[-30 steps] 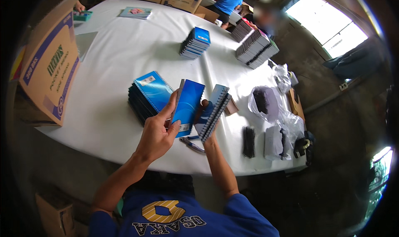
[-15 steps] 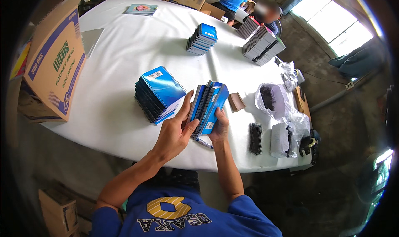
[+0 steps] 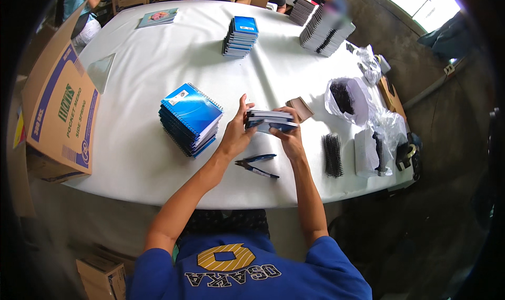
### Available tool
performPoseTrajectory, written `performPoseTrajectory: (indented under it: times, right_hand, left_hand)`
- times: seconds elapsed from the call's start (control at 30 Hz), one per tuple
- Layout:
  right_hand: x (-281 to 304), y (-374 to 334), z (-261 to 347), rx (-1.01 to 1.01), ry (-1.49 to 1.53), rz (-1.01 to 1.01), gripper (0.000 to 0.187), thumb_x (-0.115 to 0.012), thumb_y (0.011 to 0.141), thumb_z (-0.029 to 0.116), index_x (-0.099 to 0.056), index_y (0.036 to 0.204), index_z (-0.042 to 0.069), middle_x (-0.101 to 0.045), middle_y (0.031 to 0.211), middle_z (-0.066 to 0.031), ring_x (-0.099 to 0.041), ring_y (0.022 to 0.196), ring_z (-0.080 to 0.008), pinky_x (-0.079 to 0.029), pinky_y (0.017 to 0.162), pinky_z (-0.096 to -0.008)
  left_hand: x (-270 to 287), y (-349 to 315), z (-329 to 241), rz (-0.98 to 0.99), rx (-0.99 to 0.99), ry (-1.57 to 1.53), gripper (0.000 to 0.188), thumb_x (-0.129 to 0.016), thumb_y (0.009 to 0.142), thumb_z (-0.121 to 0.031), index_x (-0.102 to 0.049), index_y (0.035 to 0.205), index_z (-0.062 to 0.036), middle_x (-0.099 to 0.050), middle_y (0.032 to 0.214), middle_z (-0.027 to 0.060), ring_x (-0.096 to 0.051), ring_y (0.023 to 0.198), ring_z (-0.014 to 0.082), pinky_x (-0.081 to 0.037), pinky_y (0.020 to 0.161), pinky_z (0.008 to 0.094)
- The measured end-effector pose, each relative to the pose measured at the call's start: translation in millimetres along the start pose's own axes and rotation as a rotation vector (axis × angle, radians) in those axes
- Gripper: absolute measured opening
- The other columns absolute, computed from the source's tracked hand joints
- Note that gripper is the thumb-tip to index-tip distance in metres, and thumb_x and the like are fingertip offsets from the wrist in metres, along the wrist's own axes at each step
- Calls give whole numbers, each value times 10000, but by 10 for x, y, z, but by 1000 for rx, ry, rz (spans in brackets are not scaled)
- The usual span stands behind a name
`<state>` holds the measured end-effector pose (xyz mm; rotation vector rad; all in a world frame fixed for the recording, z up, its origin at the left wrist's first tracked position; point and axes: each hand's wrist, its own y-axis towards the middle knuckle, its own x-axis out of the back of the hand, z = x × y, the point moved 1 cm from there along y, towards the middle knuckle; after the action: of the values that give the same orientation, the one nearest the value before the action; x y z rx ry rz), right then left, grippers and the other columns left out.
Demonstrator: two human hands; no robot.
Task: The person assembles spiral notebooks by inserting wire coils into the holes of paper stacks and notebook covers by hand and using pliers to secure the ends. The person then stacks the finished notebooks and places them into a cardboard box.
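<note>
Both hands, left (image 3: 235, 134) and right (image 3: 286, 137), grip a small blue-covered notebook (image 3: 271, 120) by its ends, held flat and edge-on above the worktop (image 3: 147, 68) near its front edge, white page edges showing. Pliers (image 3: 256, 165) lie just below; a notebook stack (image 3: 189, 118) sits to the left.

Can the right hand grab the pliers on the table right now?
Probably not right away. The right hand and the left hand are both holding a small notebook above the table. The pliers lie just below with nothing covering them, so they look easy to get once that hand is free.
</note>
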<state>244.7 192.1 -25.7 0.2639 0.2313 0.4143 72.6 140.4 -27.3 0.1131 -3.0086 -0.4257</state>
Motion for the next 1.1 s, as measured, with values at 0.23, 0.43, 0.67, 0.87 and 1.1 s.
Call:
performPoseTrajectory:
  times: [0.23, 0.43, 0.67, 0.87, 1.1]
  right_hand:
    - [184, 51, -202, -112, -144, 75, 588, -847, 665, 142, -512, 1146, 110, -560, 1082, -17, -528, 1063, -168, -465, 909, -316]
    - [273, 212, -172, -211, -148, 84, 596, -863, 672, 191, -504, 1138, 96, -582, 1061, -25, -550, 1032, -153, -487, 866, -303]
    - [302, 412, -186, -221, -76, 104, 567, -842, 700, 82, -497, 1150, 91, -583, 1069, -22, -557, 1048, -148, -513, 862, -296]
    - [366, 502, -316, -360, -71, 164, 540, -823, 718, 78, -496, 1148, 89, -539, 1164, -20, -521, 1128, -174, -434, 999, -342]
    - [318, 1070, 501, -519, -103, 280, 643, -828, 711, 143, -515, 1249, -20, -645, 1076, -125, -621, 1021, -219, -495, 908, -359]
  left_hand:
    - [-279, 153, 469, -4, -10, 103, 969, -564, 779, 127, 13, 1519, -113, -124, 1563, 220, -135, 1451, 350, -198, 1169, 398]
    - [-201, 286, 390, 67, -28, -112, 896, -468, 784, 173, -132, 1535, -181, -298, 1515, 133, -292, 1401, 238, -232, 1152, 376]
    - [-210, 365, 239, -22, 68, 21, 832, -505, 786, 194, -268, 1490, -182, -474, 1408, 139, -459, 1305, 280, -259, 1149, 372]
    - [-186, 353, 303, -131, 92, 195, 746, -541, 783, 185, -408, 1419, -181, -555, 1316, 159, -462, 1296, 313, -350, 1111, 392]
    - [-154, 452, -437, -155, 219, 10, 752, -705, 826, -60, -312, 1466, -39, -593, 1259, 201, -623, 1103, 278, -504, 944, 368]
